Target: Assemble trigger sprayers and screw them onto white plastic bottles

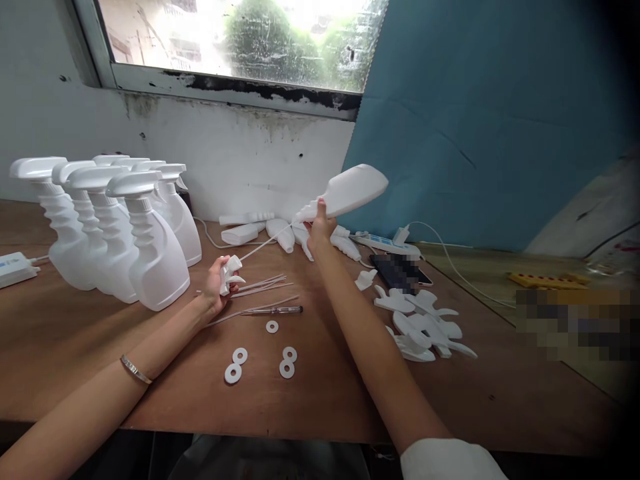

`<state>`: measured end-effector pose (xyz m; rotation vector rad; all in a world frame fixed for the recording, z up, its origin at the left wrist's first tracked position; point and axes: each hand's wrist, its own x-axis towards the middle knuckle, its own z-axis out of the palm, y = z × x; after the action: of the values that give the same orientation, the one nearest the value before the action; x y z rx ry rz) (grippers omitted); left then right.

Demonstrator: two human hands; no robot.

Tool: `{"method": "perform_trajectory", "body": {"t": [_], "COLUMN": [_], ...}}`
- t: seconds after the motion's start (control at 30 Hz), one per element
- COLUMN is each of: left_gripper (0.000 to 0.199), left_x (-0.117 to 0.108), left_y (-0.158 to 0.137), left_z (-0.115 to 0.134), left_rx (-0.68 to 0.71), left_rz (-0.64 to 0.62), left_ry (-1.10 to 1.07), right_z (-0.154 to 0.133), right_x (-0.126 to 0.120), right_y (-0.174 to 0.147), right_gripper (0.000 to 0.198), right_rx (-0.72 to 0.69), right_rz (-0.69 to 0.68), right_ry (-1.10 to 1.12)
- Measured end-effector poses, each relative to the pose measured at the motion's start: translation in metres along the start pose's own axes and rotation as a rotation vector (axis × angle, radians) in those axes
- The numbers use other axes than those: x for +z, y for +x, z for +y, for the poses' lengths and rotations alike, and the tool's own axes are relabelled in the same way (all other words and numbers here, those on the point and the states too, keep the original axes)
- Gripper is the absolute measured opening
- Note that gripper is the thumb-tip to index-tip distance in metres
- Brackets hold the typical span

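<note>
My left hand (pixel 219 288) is closed around a white trigger spray head (pixel 231 273), from which a thin white dip tube (pixel 266 241) runs up to the right. The tube's far end meets the neck of a white plastic bottle (pixel 356 189). That bottle is tilted, neck down to the left, and my right hand (pixel 321 227) grips it near the neck. Whether the tube's end is inside the neck, I cannot make out. Below my left hand lie several loose dip tubes (pixel 265 285), a small screwdriver (pixel 275 310) and several white washers (pixel 272 327).
Finished-looking spray bottles (pixel 159 260) stand upright at the left. More bottles (pixel 280 233) lie along the wall. White trigger heads (pixel 415 320) are heaped at the right, near a phone (pixel 395 272) and a power strip (pixel 387 245) with a cable. A white adapter (pixel 17 269) sits far left.
</note>
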<state>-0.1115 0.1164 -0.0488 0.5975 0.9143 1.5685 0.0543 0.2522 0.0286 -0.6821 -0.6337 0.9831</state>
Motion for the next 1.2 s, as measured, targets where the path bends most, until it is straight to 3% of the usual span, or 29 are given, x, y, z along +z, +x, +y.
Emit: {"method": "perform_trajectory", "body": {"t": [0.23, 0.4, 0.47, 0.67, 0.83, 0.97, 1.2], "left_gripper": [0.016, 0.023, 0.025, 0.029, 0.025, 0.028, 0.033], "left_x": [0.003, 0.006, 0.006, 0.010, 0.010, 0.008, 0.010], "left_y": [-0.001, -0.004, -0.005, -0.008, -0.009, -0.014, -0.017], "left_z": [-0.001, -0.007, -0.010, -0.019, -0.027, -0.028, -0.025], "left_rx": [-0.038, -0.156, -0.195, -0.258, -0.173, -0.073, -0.133], "left_rz": [-0.030, -0.099, -0.117, -0.142, -0.121, -0.179, -0.241], "left_ry": [0.024, 0.082, 0.089, 0.105, 0.183, 0.354, 0.388], "right_z": [0.022, 0.015, 0.009, 0.005, 0.007, 0.012, 0.018], "right_x": [-0.012, -0.039, -0.049, -0.082, -0.104, -0.113, -0.115], "right_y": [-0.076, -0.129, -0.138, -0.154, -0.153, -0.138, -0.127], "right_gripper": [0.038, 0.038, 0.036, 0.042, 0.043, 0.037, 0.034], "right_rx": [0.146, 0.296, 0.284, 0.288, 0.482, 0.586, 0.674], "right_rz": [-0.377, -0.512, -0.511, -0.445, -0.447, -0.473, -0.506], "right_ry": [-0.010, 0.032, 0.026, -0.046, 0.043, 0.107, 0.106]}}
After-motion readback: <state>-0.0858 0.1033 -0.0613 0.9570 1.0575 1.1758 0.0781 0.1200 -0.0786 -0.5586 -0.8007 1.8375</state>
